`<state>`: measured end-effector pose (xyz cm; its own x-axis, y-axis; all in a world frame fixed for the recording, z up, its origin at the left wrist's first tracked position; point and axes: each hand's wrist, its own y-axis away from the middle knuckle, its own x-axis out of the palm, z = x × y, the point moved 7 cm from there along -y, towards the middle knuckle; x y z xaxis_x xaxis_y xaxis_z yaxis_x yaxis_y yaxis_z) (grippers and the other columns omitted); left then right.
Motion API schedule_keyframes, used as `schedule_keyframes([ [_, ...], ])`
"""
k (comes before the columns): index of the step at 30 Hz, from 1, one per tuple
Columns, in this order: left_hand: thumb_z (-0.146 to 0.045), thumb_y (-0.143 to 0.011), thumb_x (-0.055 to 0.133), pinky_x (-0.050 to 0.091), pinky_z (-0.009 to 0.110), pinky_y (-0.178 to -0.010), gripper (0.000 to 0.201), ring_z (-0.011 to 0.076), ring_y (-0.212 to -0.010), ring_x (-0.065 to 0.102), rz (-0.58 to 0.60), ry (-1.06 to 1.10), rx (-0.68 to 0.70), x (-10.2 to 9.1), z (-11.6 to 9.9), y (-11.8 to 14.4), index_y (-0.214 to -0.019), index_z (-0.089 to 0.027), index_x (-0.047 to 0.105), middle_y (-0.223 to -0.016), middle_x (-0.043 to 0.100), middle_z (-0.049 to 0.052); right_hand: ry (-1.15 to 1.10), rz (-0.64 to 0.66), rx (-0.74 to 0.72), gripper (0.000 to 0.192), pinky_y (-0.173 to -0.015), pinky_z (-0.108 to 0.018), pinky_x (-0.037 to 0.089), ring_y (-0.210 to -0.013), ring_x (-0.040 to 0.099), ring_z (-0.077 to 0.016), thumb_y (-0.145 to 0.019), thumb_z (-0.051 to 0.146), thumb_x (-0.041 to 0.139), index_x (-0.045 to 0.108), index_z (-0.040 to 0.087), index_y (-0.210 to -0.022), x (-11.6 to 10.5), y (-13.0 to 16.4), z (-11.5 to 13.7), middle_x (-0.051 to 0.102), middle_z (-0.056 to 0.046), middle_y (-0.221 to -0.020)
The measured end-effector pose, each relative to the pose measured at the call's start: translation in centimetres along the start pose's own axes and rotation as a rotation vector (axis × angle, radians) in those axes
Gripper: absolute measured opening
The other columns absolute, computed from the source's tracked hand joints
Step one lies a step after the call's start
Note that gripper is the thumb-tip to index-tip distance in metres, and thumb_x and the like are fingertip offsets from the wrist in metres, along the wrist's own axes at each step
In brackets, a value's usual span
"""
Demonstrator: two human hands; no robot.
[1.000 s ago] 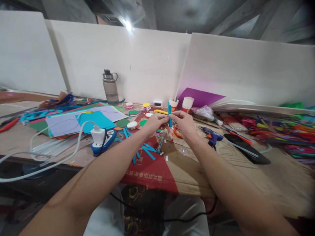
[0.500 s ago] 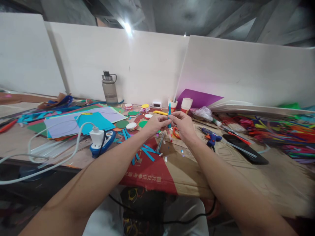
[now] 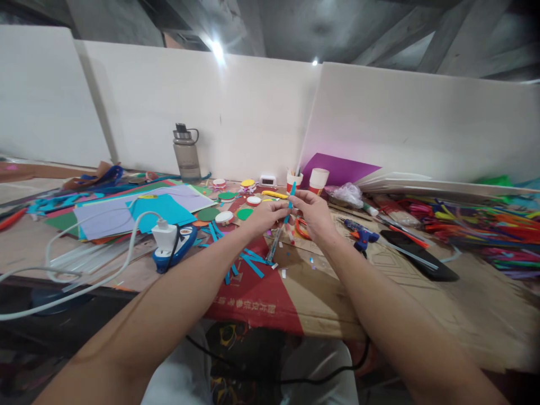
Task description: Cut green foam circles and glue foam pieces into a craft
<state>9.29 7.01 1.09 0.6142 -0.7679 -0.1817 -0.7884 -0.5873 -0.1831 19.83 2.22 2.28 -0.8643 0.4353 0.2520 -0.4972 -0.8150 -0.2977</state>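
Observation:
Between both hands stands a narrow blue paper strip [image 3: 293,191], tilted a little to the right at its top. My left hand [image 3: 270,217] pinches it from the left, low down. On the other side my right hand [image 3: 313,214] grips it with thumb and fingers. Several more blue strips [image 3: 252,264] lie scattered on the red cardboard below, beside a clear thin tube-like item [image 3: 273,250]. A yellow-handled tool [image 3: 274,194] lies just behind my hands. Orange scissor-like handles [image 3: 301,228] show partly under my right hand.
At right lie a blue glue gun [image 3: 360,233], a black tray [image 3: 419,256] and colourful pipe cleaners [image 3: 485,225]. Left are a power strip [image 3: 181,244] with a white cable and stacked coloured paper [image 3: 101,216]. Behind stand a water bottle [image 3: 186,152] and paper cups [image 3: 318,180].
The blue strip has gone from nearly upright to leaning right at its top. Both hands keep hold of it and have hardly moved.

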Motion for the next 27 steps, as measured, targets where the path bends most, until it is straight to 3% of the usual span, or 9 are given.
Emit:
schedule_keyframes([
  [11,-0.055,-0.078,0.06,0.035,0.019,-0.048,0.039,0.01,-0.056,0.055,0.002,-0.077,0.008,-0.02,0.23,0.15,-0.081,-0.016,0.067,-0.071,0.067,0.002,0.056,-0.049,-0.029,0.028,-0.055,-0.025,0.035,-0.055,0.043,-0.0085,-0.058,0.04,0.077,0.063,0.019,-0.07,-0.52,0.05,0.72,0.054,0.006,-0.06],
  [14,-0.057,-0.076,0.062,0.035,0.019,-0.048,0.042,0.0084,-0.054,0.052,0.025,-0.096,0.033,0.03,0.08,0.13,-0.084,-0.017,0.069,-0.075,0.068,0.001,0.031,-0.035,-0.023,0.028,-0.054,-0.025,0.035,-0.054,0.043,-0.0089,-0.057,0.04,0.077,0.062,0.019,-0.069,-0.35,0.12,0.7,0.053,0.006,-0.059],
  [18,-0.058,-0.077,0.062,0.032,0.019,-0.047,0.044,0.0062,-0.048,0.043,0.022,-0.177,0.031,-0.1,0.31,0.02,-0.074,-0.015,0.068,-0.067,0.064,0.001,0.068,-0.034,-0.037,0.029,-0.054,-0.025,0.035,-0.055,0.042,-0.0092,-0.057,0.042,0.077,0.061,0.02,-0.068,-0.36,0.06,0.66,0.053,0.006,-0.059],
  [27,-0.058,-0.077,0.061,0.029,0.02,-0.044,0.044,0.0062,-0.046,0.043,0.006,-0.147,0.026,0.13,-0.16,0.34,-0.076,-0.015,0.068,-0.065,0.064,0.0,0.135,-0.041,-0.053,0.028,-0.056,-0.026,0.035,-0.056,0.042,-0.0103,-0.062,0.045,0.073,0.061,0.021,-0.07,-0.54,0.01,0.63,0.051,0.005,-0.061],
])
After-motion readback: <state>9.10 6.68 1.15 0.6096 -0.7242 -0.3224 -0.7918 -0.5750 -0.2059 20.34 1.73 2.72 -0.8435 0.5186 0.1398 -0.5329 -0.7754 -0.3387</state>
